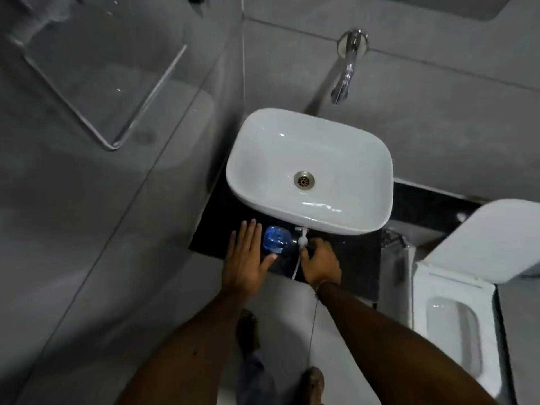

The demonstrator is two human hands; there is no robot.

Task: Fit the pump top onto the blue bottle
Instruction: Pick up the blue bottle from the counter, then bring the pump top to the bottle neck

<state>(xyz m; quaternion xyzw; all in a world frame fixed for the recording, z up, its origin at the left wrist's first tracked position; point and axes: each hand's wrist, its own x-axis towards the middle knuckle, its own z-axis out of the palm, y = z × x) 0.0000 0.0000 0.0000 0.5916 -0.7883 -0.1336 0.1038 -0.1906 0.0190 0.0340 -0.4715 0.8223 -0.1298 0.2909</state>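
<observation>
grey tiled bathroom walls close in around a small dark polished stone counter (344, 252), seen from the head view looking straight down. a white rounded-rectangle ceramic basin (309, 171) sits on the counter, and a chrome wall tap (346, 74) juts out above its far rim. to the right stands a white toilet (455, 317) with its lid raised, and a clear glass shelf (96, 83) hangs on the left wall.

the translucent blue plastic bottle (274, 236) stands on the counter's front edge, just in front of the basin, its mouth facing up and uncapped. the left hand (248, 258) lies flat and open right beside it, fingers spread, thumb touching the bottle's near side; likely this is to steady it, so it cannot tip or slide off the narrow ledge. the right hand (320, 263) has its grip closed on the white plastic pump top (302, 236), which is held just right of the bottle with its thin white dip tube (296, 267) trailing down toward the floor. the tube is not yet in the neck, so the fitting has not begun; the pump probably needs turning so the tube feeds in first.
</observation>
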